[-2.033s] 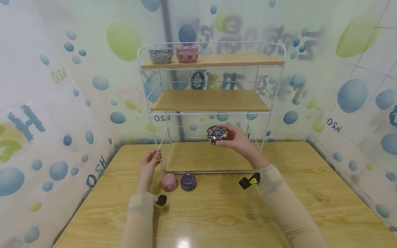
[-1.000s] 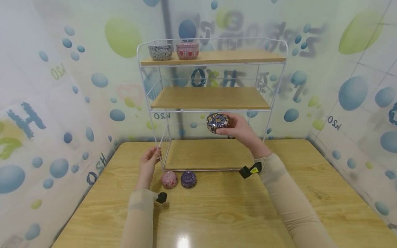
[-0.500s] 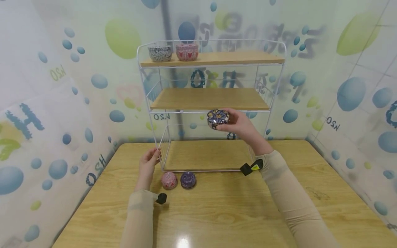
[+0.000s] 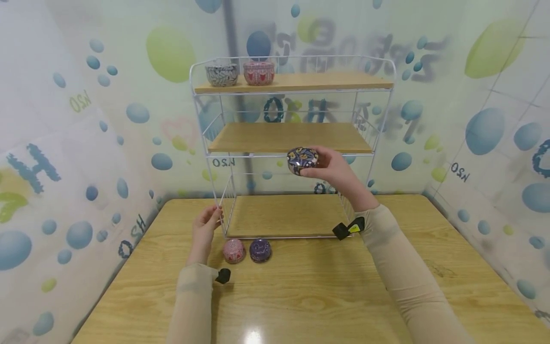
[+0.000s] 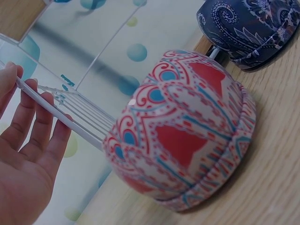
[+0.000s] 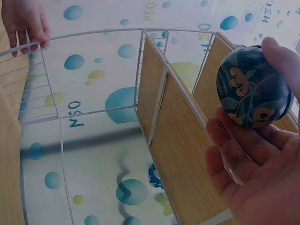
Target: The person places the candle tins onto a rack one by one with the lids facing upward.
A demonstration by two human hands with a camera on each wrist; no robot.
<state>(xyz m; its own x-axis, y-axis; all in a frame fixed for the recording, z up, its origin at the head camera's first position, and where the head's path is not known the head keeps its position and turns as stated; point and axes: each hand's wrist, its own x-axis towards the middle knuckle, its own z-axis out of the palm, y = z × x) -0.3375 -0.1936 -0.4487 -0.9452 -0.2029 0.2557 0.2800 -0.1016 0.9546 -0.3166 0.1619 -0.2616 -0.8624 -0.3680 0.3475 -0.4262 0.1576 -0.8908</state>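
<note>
A small round tin, dark blue with yellow flowers, is held between the thumb and fingers of my right hand. It overlaps the front edge of the middle shelf in the head view, and the right wrist view shows its floral face. My left hand grips the lower front left post of a white wire shelf rack, thumb on one side and fingers on the other. Just right of that hand, a pink and red patterned tin and a purple paisley tin sit on the table.
Two more patterned tins, one grey leaf-print and one red and pink, stand at the left of the top shelf. Below are the wooden middle shelf and bottom shelf. A patterned wall rises behind the table.
My right hand has raised the floral tin from above the bottom shelf to the middle shelf's front edge. My left hand stays on the post.
</note>
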